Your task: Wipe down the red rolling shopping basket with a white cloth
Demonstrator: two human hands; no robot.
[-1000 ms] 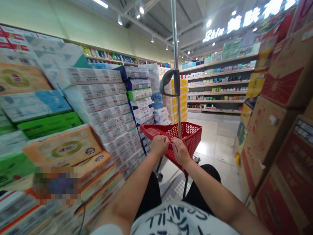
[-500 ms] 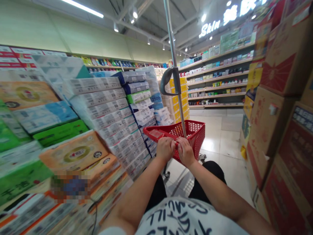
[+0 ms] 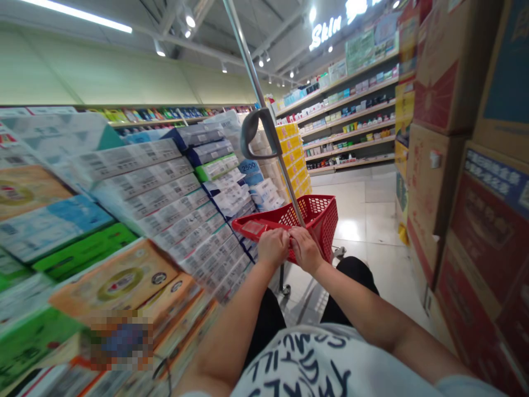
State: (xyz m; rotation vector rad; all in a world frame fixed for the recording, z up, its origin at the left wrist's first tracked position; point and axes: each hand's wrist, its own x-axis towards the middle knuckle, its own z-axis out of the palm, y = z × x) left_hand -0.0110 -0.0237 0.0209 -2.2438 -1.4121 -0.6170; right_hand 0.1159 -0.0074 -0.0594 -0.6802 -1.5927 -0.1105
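Stretching forward over a white shirt [image 3: 297, 366] with dark lettering, two bare forearms are running towards the hands. The left hand [image 3: 273, 246] and the right hand [image 3: 307, 250] are lying side by side, closely together, both curling round the near edge of a red shopping cart [image 3: 327, 225]. The cart is standing in the aisle just ahead of black-clad legs [image 3: 356, 275], its wheels resting on the pale floor [image 3: 366, 212]. To the left, orange packs [image 3: 111, 278] are sitting near the forearm, with white packs [image 3: 142, 165] stacking up beyond them; to the right, cardboard boxes [image 3: 432, 171] are piling high. A metal pole [image 3: 243, 47] with a grey loop handle [image 3: 270, 132] is rising from the cart, leaning left. Farther on, yellow packs [image 3: 298, 157] are standing before shelves [image 3: 351, 138] of small goods, and a lit "Skin" sign [image 3: 326, 32] is glowing above.
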